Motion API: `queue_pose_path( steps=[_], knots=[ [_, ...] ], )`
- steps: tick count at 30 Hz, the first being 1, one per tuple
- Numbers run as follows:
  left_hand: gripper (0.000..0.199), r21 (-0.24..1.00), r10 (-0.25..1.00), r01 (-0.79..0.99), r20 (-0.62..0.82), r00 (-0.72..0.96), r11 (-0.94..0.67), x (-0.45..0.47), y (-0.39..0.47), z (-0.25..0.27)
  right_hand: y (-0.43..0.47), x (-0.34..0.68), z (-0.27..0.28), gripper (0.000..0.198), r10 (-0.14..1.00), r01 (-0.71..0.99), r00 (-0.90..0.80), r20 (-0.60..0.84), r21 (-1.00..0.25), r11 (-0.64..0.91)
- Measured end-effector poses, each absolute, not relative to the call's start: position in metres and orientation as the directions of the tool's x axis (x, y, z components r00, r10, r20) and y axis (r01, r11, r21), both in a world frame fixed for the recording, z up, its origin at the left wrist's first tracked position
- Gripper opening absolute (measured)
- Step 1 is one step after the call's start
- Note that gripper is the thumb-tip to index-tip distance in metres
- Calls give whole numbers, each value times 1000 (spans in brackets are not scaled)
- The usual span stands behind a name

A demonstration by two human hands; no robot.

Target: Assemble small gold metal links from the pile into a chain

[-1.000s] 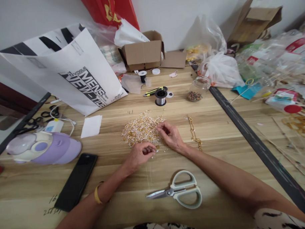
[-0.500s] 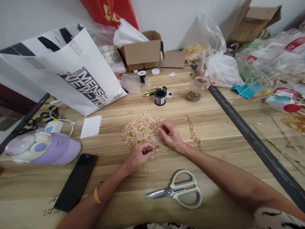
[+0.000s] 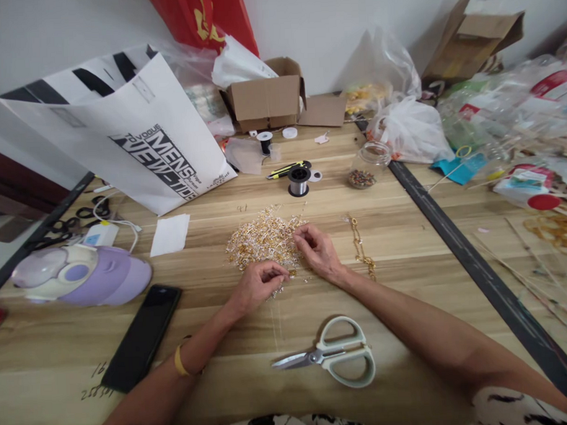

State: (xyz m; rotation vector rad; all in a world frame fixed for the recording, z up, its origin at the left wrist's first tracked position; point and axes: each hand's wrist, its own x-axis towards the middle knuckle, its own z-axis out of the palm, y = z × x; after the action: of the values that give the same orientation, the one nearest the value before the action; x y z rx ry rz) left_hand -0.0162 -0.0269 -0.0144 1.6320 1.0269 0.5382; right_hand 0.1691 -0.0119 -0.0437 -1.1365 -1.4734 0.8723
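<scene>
A heap of small gold and silver beads or jewellery findings lies mid-table. At its near edge is my left hand, thumb and fingertips pinched together; whatever is between them is too small to make out. My right hand rests at the heap's right side, its fingers also pinched at the edge of the pieces, with any held item hidden. A few silver bits sit just under my left fingers. To the right of my right hand lies a gold chain. Scissors with pale handles lie nearer to me.
Behind the heap stand a wire spool, a yellow-black cutter and a glass jar of beads. On the left are a phone, a purple bottle and a white bag. Plastic bags and bottles crowd the right.
My left hand has shifted up very slightly, and more silver bits show beneath its fingers. My right hand stays almost in place.
</scene>
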Motion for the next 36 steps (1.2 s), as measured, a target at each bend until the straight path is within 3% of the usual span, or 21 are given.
queue_pose_path(
  steps=[11,36],
  knots=[
    [16,949,837,309,-213,504,55,-17,-25,-17,-12,169,-44,17,960,199,-31,277,-940,278],
    [22,934,834,340,-272,480,109,-18,-24,-18,-13,169,-43,17,960,214,-34,276,-937,277]
  ],
)
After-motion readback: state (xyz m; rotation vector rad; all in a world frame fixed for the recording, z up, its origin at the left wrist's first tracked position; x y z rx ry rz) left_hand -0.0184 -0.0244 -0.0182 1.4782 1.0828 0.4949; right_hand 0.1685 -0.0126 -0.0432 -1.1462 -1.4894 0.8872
